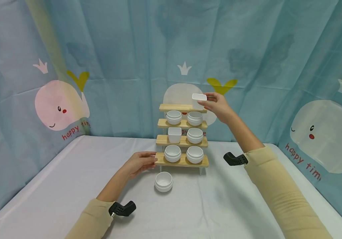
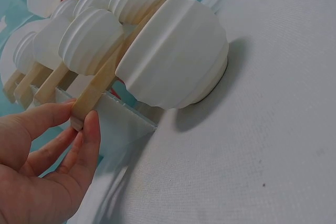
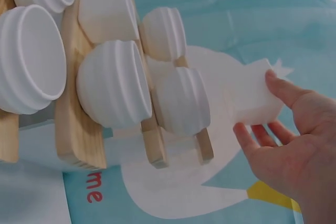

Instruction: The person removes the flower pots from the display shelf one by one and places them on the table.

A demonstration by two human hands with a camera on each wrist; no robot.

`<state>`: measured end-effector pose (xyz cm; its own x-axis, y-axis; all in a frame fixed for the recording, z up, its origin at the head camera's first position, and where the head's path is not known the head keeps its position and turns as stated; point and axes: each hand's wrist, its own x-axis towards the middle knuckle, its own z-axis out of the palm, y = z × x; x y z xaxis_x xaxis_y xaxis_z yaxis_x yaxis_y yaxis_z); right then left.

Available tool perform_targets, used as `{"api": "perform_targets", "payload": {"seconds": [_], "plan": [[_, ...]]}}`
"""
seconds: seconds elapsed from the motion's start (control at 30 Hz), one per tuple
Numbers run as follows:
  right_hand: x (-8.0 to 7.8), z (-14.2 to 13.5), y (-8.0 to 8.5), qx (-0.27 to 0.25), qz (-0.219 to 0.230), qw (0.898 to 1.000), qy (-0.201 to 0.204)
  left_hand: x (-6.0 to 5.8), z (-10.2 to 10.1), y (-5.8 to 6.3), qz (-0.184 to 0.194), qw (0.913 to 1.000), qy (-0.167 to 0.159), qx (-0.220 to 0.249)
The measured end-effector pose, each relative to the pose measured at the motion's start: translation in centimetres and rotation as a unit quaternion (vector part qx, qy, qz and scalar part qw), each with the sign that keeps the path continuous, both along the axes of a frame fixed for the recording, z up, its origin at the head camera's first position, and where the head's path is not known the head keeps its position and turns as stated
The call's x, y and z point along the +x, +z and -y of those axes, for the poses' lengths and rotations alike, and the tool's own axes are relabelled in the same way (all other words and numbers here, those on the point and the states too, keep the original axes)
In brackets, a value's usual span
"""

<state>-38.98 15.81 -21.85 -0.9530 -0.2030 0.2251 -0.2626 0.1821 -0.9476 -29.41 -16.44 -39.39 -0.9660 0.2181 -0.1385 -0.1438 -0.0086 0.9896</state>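
Note:
My right hand [image 1: 218, 107] grips a white square cup [image 1: 197, 101] by its right side, over the right end of the top board of a wooden tiered stand [image 1: 172, 108]. In the right wrist view the thumb and fingertips press opposite sides of this cup [image 3: 254, 95]. With thumb and fingers, my left hand [image 2: 52, 156] pinches the left end of the stand's lowest board [image 2: 94, 94]. Round white bowls [image 1: 194, 154] stand in pairs on the lowest and second-highest boards. Between these, another board bears a square cup [image 1: 174, 135] on the left and a round bowl [image 1: 194, 135] on the right.
One more round white bowl [image 1: 163, 182] stands on the white tablecloth [image 1: 218, 205], in front of the stand's left half. Behind and at both sides hangs a blue curtain [image 1: 123, 66] printed with whales. Each sleeve carries a black wrist camera [image 1: 235, 159].

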Motion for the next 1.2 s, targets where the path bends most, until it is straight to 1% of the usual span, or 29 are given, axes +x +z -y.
{"api": "perform_targets", "payload": {"seconds": [0.3,0.7,0.93,1.2], "plan": [[0.7,-0.3,-0.7,0.002,0.007,1.000,0.000,0.1,0.1,-0.1,0.002,1.0000,0.001,-0.008],[1.8,-0.5,-1.0,0.000,-0.001,1.000,-0.001,0.1,0.3,0.0,0.003,1.0000,0.001,-0.007],[2.2,-0.7,-1.4,0.003,0.006,1.000,-0.001,0.2,0.3,0.0,0.005,1.0000,0.002,-0.008],[2.5,-1.0,-1.9,-0.007,0.013,1.000,0.004,0.1,0.2,0.0,0.004,0.9999,0.003,-0.010]]}}
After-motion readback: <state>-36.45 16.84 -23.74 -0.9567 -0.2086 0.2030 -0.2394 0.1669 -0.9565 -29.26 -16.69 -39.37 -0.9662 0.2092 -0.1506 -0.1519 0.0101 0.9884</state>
